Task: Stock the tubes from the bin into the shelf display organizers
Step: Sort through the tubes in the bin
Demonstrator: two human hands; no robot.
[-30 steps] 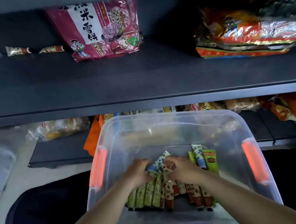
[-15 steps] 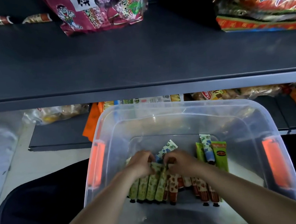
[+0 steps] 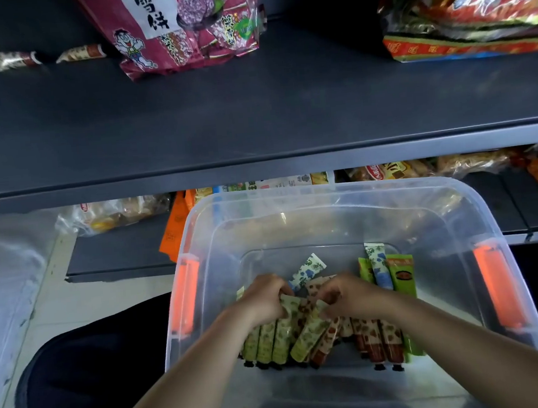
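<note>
both hands work inside a clear plastic bin (image 3: 342, 196) with orange handles, set in front of a dark shelf (image 3: 253, 123). the left hand (image 3: 263, 298) has its fingers curled round the flat ends of the green tubes (image 3: 275, 336); the right hand (image 3: 352, 297) pinches the ends of the brown and red tubes (image 3: 377, 336) beside them. the tubes lie side by side on the bin floor, caps toward the person, packed at the near middle. a blue-patterned tube (image 3: 308, 270) juts up between the hands, and three more tubes (image 3: 389, 274) lie just right of the right hand. bare floor shows toward the bin's far wall and both side walls. the shelf's front half is bare; a pink snack bag (image 3: 184, 24) and an orange snack bag (image 3: 472, 10) sit at its back, with two tubes (image 3: 49, 56) at its far left. compared with half a second ago, the hands sit in the same spot in the bin, and the view has tilted up a little, showing more of the shelf.
</note>
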